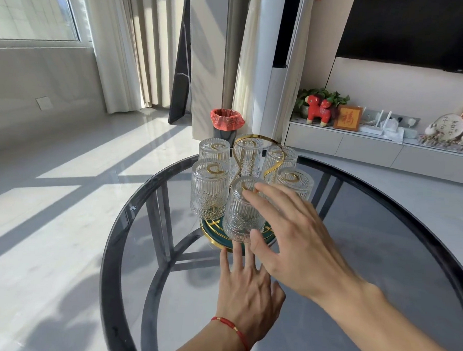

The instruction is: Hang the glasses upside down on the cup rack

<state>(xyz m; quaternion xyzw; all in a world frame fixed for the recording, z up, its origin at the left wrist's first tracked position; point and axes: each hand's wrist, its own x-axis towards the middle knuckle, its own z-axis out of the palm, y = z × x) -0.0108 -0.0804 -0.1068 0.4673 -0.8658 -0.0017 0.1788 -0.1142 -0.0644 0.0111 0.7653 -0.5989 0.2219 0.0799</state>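
A cup rack with gold wire arms and a green round base (212, 231) stands on the glass table (380, 233). Several clear ribbed glasses hang upside down on it, among them a left one (209, 190), a back one (248, 156) and the nearest one (243, 215). My right hand (299, 238) hovers spread open over the right side of the nearest glass, fingertips at its top and thumb by its rim, not closed on it. My left hand (247, 286), with a red string on the wrist, lies flat on the table, fingertips at the rack's base.
The round dark glass table has a black rim (109, 250) and a metal frame beneath. Beyond it on the floor stands a bin with a red bag (226, 124). A low white cabinet with ornaments (370, 146) runs along the right wall.
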